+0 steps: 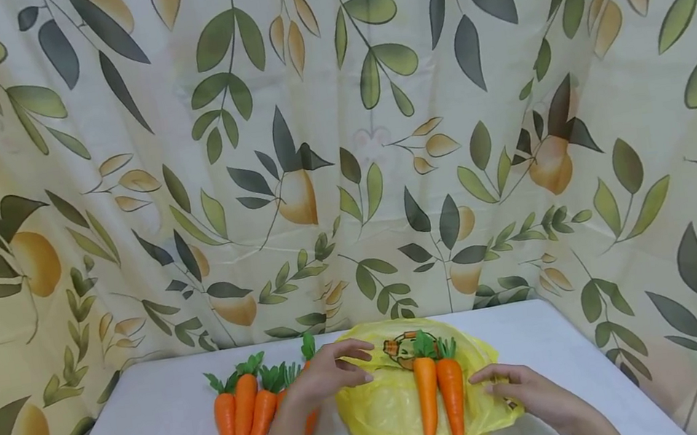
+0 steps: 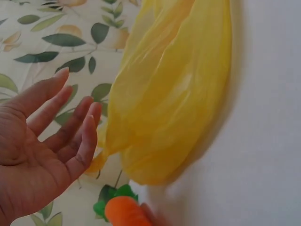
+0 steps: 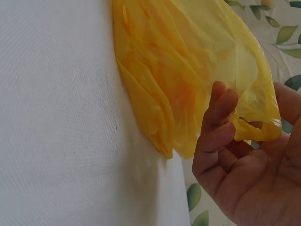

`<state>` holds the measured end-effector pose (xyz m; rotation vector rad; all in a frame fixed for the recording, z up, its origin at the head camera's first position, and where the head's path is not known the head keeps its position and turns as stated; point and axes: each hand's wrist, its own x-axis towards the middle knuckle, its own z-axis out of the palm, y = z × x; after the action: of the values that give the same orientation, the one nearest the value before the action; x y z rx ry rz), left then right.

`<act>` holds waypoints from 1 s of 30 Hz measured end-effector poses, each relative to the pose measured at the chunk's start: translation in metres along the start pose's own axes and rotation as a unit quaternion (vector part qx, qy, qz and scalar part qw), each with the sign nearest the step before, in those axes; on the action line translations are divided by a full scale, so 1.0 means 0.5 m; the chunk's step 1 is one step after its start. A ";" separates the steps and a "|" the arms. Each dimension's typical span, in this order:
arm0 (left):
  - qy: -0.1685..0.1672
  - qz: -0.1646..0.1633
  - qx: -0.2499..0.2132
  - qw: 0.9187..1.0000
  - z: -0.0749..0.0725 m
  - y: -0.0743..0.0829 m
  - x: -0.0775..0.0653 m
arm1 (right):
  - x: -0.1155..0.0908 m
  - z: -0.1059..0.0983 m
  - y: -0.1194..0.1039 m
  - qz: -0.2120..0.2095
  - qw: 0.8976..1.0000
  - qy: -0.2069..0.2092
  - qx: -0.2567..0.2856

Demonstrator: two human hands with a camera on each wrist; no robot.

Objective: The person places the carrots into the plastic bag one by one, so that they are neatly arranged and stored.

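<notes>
A yellow plastic bag (image 1: pixel 382 419) lies spread on the table, with a printed cartoon picture (image 1: pixel 402 351) near its far side. Two orange carrots (image 1: pixel 428 394) with green tops lie side by side on it. My left hand (image 1: pixel 336 373) hovers at the bag's left edge, holding nothing, fingers spread and slightly bent. In the left wrist view its palm (image 2: pixel 42 146) faces the bag. My right hand (image 1: pixel 530 392) is at the bag's right edge; in the right wrist view its bent fingers (image 3: pixel 216 127) and thumb have the bag's handle part (image 3: pixel 263 129) between them.
Several more carrots (image 1: pixel 242 415) lie on the white table (image 1: pixel 152 434) left of the bag, partly hidden behind my left forearm. A leaf-and-fruit patterned curtain (image 1: pixel 343 174) hangs behind the table and along both sides.
</notes>
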<state>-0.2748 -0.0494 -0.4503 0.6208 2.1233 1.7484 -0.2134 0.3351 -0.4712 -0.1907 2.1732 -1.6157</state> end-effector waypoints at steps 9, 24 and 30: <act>0.019 0.002 0.030 0.999 -0.045 0.010 -0.027 | 0.002 -0.005 0.006 0.006 1.000 0.000 0.006; 0.066 -0.014 0.048 0.997 -0.104 -0.015 -0.089 | 0.007 -0.002 0.009 -0.002 1.000 -0.009 0.010; 0.097 -0.037 0.067 0.992 -0.139 -0.028 -0.131 | 0.006 -0.004 0.009 0.001 1.000 -0.002 0.002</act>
<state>-0.2558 -0.1438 -0.4519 0.4137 2.3783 1.6995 -0.2164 0.3370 -0.4757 -0.1904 2.1662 -1.6162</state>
